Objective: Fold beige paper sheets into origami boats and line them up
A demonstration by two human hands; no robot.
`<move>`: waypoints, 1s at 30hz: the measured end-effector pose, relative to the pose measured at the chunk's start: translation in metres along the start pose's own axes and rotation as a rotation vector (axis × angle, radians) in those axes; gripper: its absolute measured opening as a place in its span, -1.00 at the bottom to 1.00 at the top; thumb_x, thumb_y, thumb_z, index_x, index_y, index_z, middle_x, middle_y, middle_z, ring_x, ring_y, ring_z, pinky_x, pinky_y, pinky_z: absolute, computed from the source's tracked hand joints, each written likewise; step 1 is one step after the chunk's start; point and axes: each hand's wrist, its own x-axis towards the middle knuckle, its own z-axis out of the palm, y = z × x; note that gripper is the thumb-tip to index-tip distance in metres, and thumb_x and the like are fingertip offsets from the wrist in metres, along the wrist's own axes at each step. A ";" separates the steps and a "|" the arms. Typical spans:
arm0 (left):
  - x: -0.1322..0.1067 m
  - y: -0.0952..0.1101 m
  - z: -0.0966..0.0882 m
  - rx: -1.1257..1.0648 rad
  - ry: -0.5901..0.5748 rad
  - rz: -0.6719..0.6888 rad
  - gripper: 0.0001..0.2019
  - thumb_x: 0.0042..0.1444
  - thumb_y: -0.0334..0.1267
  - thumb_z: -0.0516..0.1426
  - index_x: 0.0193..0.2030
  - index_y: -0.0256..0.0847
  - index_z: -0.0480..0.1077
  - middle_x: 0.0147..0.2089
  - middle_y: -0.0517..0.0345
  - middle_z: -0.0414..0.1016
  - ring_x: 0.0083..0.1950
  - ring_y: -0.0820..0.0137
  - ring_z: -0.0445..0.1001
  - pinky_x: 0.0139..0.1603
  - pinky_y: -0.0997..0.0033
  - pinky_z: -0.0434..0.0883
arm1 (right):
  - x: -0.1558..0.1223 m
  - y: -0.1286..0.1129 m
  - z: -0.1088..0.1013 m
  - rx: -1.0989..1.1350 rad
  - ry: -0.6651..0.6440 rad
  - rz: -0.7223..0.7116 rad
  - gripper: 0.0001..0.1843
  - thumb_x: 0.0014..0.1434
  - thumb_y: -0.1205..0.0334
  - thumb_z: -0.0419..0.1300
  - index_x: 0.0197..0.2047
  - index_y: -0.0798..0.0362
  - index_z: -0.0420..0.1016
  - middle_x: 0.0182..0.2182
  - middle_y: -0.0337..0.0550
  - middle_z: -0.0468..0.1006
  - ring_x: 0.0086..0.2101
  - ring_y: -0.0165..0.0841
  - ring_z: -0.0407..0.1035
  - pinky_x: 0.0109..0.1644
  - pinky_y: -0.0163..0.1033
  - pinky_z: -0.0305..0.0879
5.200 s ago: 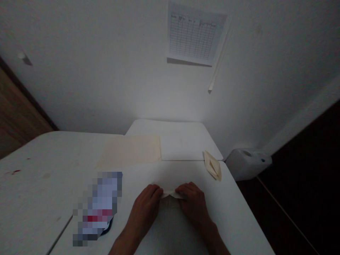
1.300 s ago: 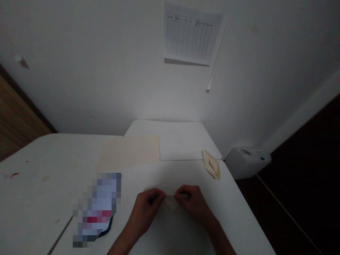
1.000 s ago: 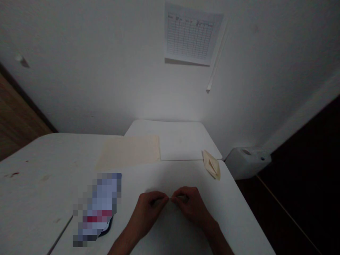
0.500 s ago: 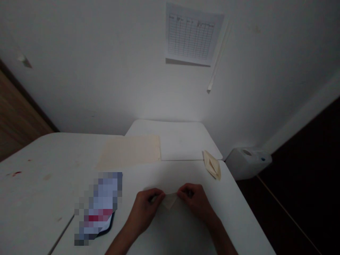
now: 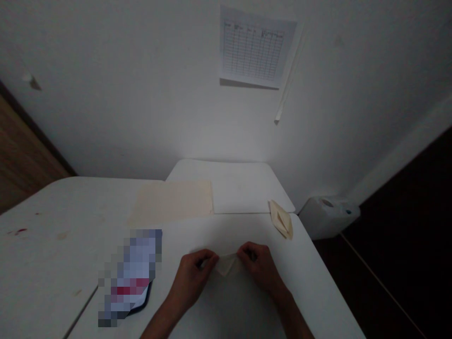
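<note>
Head view, and you've got the pale paper [image 5: 226, 265] right between your hands, its far edge running left to right, its folded tip pointing back at you over the desk [image 5: 318, 287]; your left hand [image 5: 196, 273] pinches one end, your right hand [image 5: 260, 264] pinches the other, so neither is nearer, while a folded piece [image 5: 281, 220] lies beyond the right one, well apart from it
</note>
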 end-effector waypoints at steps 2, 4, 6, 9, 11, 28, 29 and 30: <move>0.000 -0.003 0.001 0.043 0.020 0.011 -0.70 0.20 -0.10 0.04 -0.36 -0.17 0.52 -0.37 0.16 0.59 -0.33 0.32 0.51 -0.31 0.43 0.34 | 0.000 0.001 0.002 -0.037 0.024 0.004 -0.80 0.18 0.20 0.18 -0.41 0.08 0.54 -0.51 -0.26 0.51 -0.49 -0.44 0.32 -0.39 -0.37 0.16; 0.001 -0.007 0.003 0.124 0.051 0.021 -0.71 0.22 -0.10 0.03 -0.32 -0.16 0.52 -0.32 0.16 0.60 -0.30 0.32 0.52 -0.26 0.41 0.35 | 0.001 0.004 0.006 -0.097 0.066 0.005 -0.84 0.17 0.20 0.20 -0.38 0.05 0.56 -0.47 -0.24 0.54 -0.47 -0.42 0.35 -0.34 -0.35 0.20; 0.001 -0.011 0.005 0.252 0.091 0.028 -0.72 0.24 -0.11 0.01 -0.28 -0.15 0.51 -0.27 0.14 0.59 -0.25 0.31 0.53 -0.20 0.38 0.36 | 0.002 0.008 0.008 -0.174 0.119 -0.018 -0.89 0.16 0.21 0.22 -0.34 0.04 0.56 -0.42 -0.23 0.55 -0.43 -0.39 0.36 -0.29 -0.32 0.23; -0.001 -0.014 0.007 0.485 0.144 0.056 -0.74 0.27 -0.17 -0.02 -0.22 -0.15 0.48 -0.20 0.11 0.57 -0.17 0.29 0.51 -0.15 0.34 0.37 | 0.003 0.013 0.011 -0.291 0.161 -0.118 -0.93 0.18 0.27 0.22 -0.30 0.04 0.53 -0.35 -0.19 0.54 -0.30 -0.34 0.38 -0.15 -0.29 0.24; -0.002 -0.013 0.008 0.636 0.161 0.078 -0.75 0.28 -0.21 -0.03 -0.23 -0.15 0.46 -0.19 0.10 0.53 -0.15 0.27 0.49 -0.18 0.33 0.38 | 0.002 0.015 0.012 -0.359 0.136 -0.198 -0.92 0.21 0.30 0.19 -0.29 0.03 0.52 -0.32 -0.18 0.52 -0.24 -0.34 0.37 -0.10 -0.29 0.23; -0.002 -0.017 0.022 0.688 -0.060 0.577 -0.65 0.11 -0.60 -0.02 -0.04 -0.22 0.39 0.04 0.00 0.46 0.03 0.25 0.43 0.11 0.11 0.42 | 0.000 0.004 0.015 -0.739 -0.054 -0.205 -0.63 0.24 0.45 0.08 -0.02 -0.18 0.48 -0.22 -0.21 0.45 -0.21 -0.34 0.33 -0.13 -0.29 0.22; -0.002 -0.018 0.023 0.710 -0.061 0.589 -0.62 0.08 -0.62 -0.02 -0.03 -0.22 0.39 0.07 0.01 0.46 0.04 0.24 0.43 0.13 0.08 0.41 | 0.000 0.003 0.016 -0.752 -0.055 -0.198 -0.62 0.23 0.45 0.08 -0.02 -0.19 0.48 -0.21 -0.20 0.44 -0.21 -0.33 0.33 -0.14 -0.29 0.22; -0.001 -0.019 0.024 0.728 -0.063 0.598 -0.58 0.06 -0.63 -0.03 0.00 -0.22 0.38 0.10 0.01 0.46 0.06 0.23 0.44 0.14 0.06 0.41 | -0.001 0.002 0.016 -0.764 -0.055 -0.192 -0.63 0.23 0.45 0.08 -0.02 -0.19 0.47 -0.21 -0.20 0.44 -0.21 -0.33 0.32 -0.14 -0.28 0.22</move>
